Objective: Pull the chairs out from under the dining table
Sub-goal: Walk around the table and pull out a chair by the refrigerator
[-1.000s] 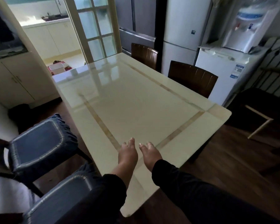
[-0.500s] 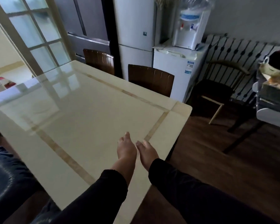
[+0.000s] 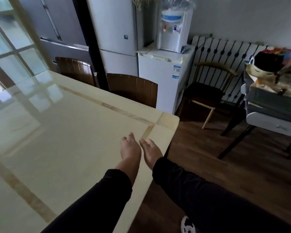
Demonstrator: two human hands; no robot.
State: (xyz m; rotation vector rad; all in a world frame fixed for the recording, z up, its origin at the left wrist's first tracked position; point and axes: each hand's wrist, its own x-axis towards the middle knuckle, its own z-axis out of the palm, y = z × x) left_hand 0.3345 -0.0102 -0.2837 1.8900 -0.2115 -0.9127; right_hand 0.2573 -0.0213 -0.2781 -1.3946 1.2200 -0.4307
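1. Brown chair (image 3: 133, 89) sits tucked against the table (image 3: 65, 125) far edge, ahead of both hands.
2. Left hand (image 3: 130, 149) and right hand (image 3: 151, 151): each grip released, empty, above the table.
3. Right hand looks slightly nearer the chair.

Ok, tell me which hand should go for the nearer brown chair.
Right, probably. The right hand lies on the side of the table corner toward the nearer brown chair; the left hand sits just inboard. Both are empty, and the margin is slim.
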